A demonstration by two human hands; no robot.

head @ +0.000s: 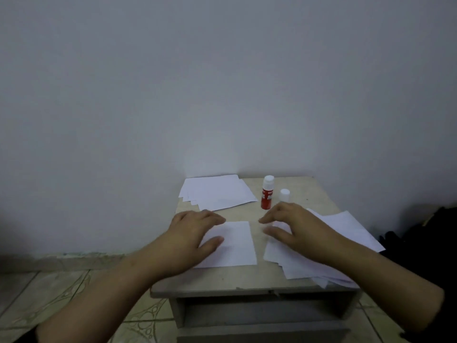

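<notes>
A small white sheet of paper (235, 246) lies flat in the middle of a low beige table (247, 280). My left hand (190, 236) rests flat on the sheet's left part, fingers straight. My right hand (299, 229) hovers over the left edge of a loose pile of white sheets (341, 251) on the table's right side, fingers loosely bent, holding nothing that I can see. A red glue bottle (267, 194) with a white top stands behind my hands, its white cap (285, 194) beside it to the right.
Another stack of white sheets (215, 191) lies at the table's far left corner against the grey wall. The table has an open shelf below its top. Tiled floor lies to the left. A dark bundle (430, 233) sits on the right beside the table.
</notes>
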